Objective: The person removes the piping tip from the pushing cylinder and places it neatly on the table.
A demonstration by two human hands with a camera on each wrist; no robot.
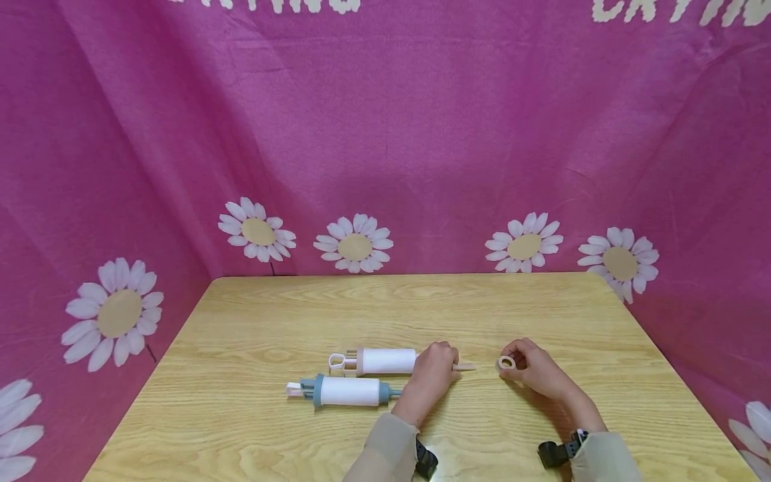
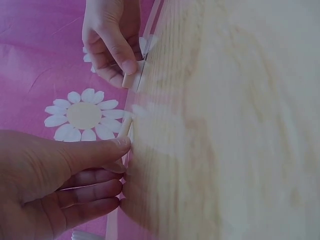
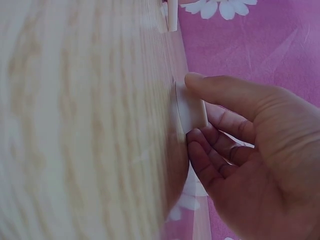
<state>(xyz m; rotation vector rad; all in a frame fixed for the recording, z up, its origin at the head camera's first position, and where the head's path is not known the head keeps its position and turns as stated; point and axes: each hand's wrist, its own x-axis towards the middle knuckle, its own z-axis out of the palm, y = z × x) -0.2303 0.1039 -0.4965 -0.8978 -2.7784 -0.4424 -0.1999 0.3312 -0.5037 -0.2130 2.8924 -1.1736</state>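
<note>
Item: beige rod (image 1: 464,367). The left hand (image 1: 435,368) is pinching it, thumb and fingers clamped on it, its tip pointing right toward the ring; the hold is presumably leaving that end exposed on purpose. Whether the rod is joining the beige-collared device cannot be told, since the hand is covering the place.

Item: beige ring (image 3: 193,110). The right hand (image 1: 538,370) is gripping its edge, fingers curled and clamped on it, apart from the rod. In the head view its hole is showing; an edge hold is likely serving to keep that opening unblocked. Contact with the bench cannot be told.

Items: two syringe-like devices. The beige-collared device (image 1: 389,361), white-barrelled with a looped white end, is lying sideways, its right end running behind the left hand. The teal-collared device (image 1: 350,391) is lying nearer the person, roughly parallel, its narrow teal tip also pointing right; the left wrist is partly crossing in front. Their shared direction is suggesting a deliberate layout.

Surface: bench (image 1: 518,308), pale wood grain, far corners rounding off.

Room: magenta cloth (image 1: 421,134) is hanging behind and at both sides, creasing softly, bearing white daisies (image 1: 355,247) with yellow centres; cream lettering (image 1: 343,5) is running off the top edge.

Worn: pale sleeves (image 1: 385,448); a black wrist camera (image 1: 553,454) is sitting at each cuff.
</note>
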